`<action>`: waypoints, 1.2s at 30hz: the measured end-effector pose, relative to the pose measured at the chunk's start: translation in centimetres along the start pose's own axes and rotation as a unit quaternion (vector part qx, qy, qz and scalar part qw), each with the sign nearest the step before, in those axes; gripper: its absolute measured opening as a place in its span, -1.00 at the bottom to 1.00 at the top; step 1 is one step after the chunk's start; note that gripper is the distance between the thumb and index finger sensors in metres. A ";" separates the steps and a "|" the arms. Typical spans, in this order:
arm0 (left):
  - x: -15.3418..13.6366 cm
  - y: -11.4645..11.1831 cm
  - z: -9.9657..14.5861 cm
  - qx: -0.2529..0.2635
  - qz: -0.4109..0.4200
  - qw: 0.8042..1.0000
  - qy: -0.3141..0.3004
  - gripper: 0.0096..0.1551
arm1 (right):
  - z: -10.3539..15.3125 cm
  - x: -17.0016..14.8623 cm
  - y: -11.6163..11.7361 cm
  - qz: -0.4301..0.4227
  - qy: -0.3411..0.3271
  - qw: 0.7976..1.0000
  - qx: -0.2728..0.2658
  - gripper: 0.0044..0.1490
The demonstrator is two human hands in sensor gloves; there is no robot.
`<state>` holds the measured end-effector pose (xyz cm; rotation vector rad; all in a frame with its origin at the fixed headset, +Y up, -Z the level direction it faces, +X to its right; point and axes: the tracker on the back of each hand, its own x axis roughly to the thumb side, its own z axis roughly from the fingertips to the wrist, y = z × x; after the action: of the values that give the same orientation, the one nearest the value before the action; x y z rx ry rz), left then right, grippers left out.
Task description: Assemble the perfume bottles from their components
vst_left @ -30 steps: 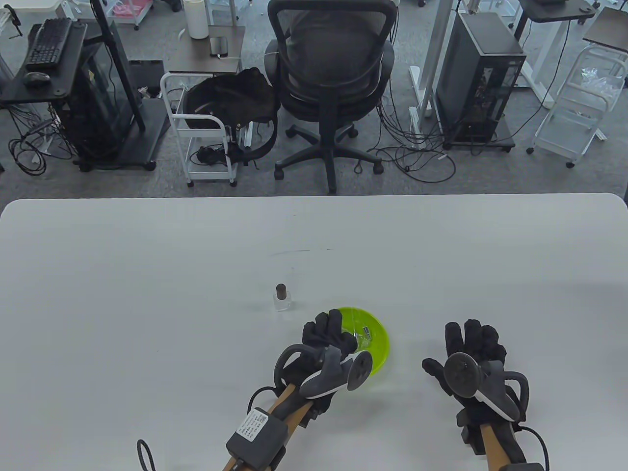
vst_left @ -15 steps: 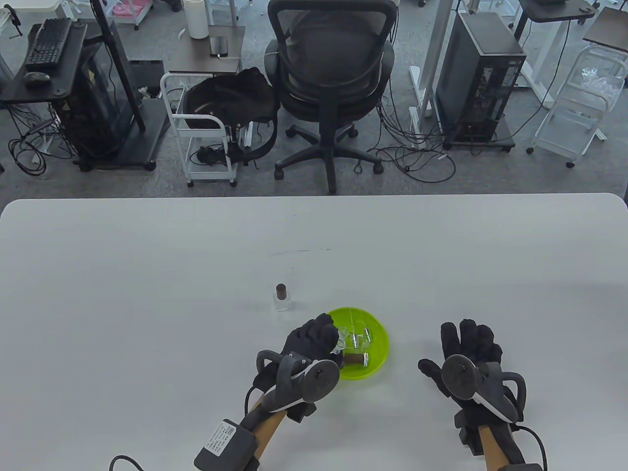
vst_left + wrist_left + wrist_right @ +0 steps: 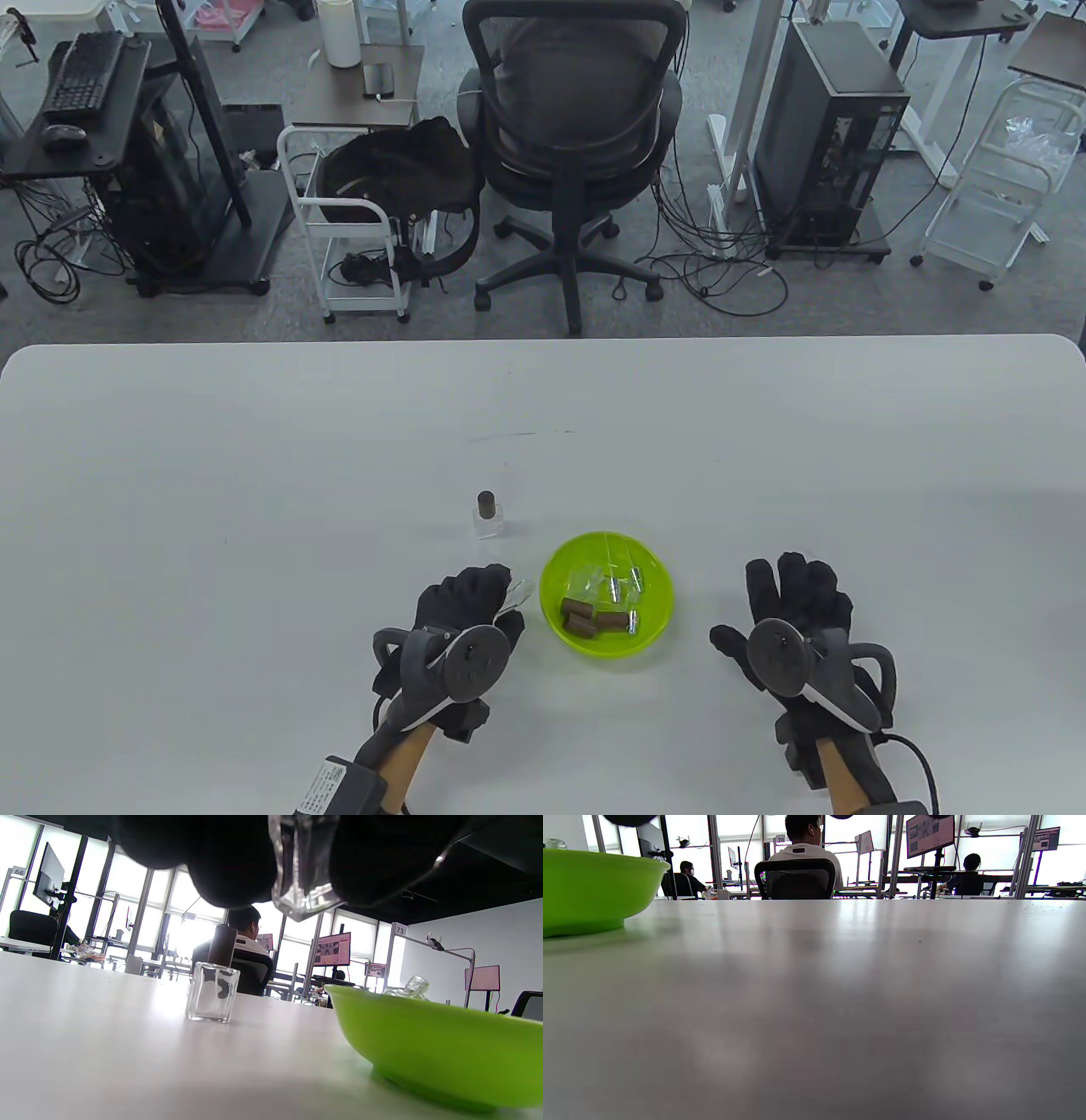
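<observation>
My left hand (image 3: 475, 598) pinches a clear glass bottle (image 3: 517, 592), just left of the green bowl (image 3: 560, 556); the left wrist view shows the glass bottle (image 3: 302, 866) held between dark fingers (image 3: 220, 861) above the table. The bowl holds brown caps (image 3: 579, 611), silver sprayers (image 3: 626, 594) and another clear bottle (image 3: 584, 582). A finished bottle with a brown cap (image 3: 487, 515) stands upright beyond my left hand, the capped bottle (image 3: 213, 988) also in the left wrist view. My right hand (image 3: 797, 594) lies flat and open on the table, right of the bowl.
The white table (image 3: 254, 475) stretches wide on all sides. Beyond its far edge stand an office chair (image 3: 573, 127) with a seated person, a white cart (image 3: 356, 229) and computer towers (image 3: 827, 127). The green bowl (image 3: 585, 887) sits at the right wrist view's left.
My left hand has drawn back out of the bowl toward the left and near edge, carrying a clear glass bottle. The right hand has shifted slightly left.
</observation>
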<state>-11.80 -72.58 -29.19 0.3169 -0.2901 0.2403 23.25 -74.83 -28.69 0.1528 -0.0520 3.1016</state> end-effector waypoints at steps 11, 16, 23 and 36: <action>-0.4 0.3 0.6 0.006 0.003 1.000 -0.003 -0.33 | -3.2 9.5 -1.8 0.031 -0.051 0.998 -0.034 0.04; -0.5 0.3 0.7 0.012 0.004 1.000 -0.001 -0.35 | -5.1 12.8 -1.0 0.078 -0.049 0.996 -0.005 -0.11; -0.6 0.4 0.6 0.013 0.013 1.000 0.000 -0.40 | -5.9 14.2 0.0 0.108 -0.041 0.993 -0.001 -0.24; -0.5 0.1 0.6 0.006 0.023 1.000 -0.003 -0.40 | -5.8 13.8 0.1 0.092 -0.049 0.994 0.006 -0.41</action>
<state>-12.43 -72.83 -28.77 0.3231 -0.3022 0.2869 8.92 -74.30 -33.09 0.3192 -0.0514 3.2767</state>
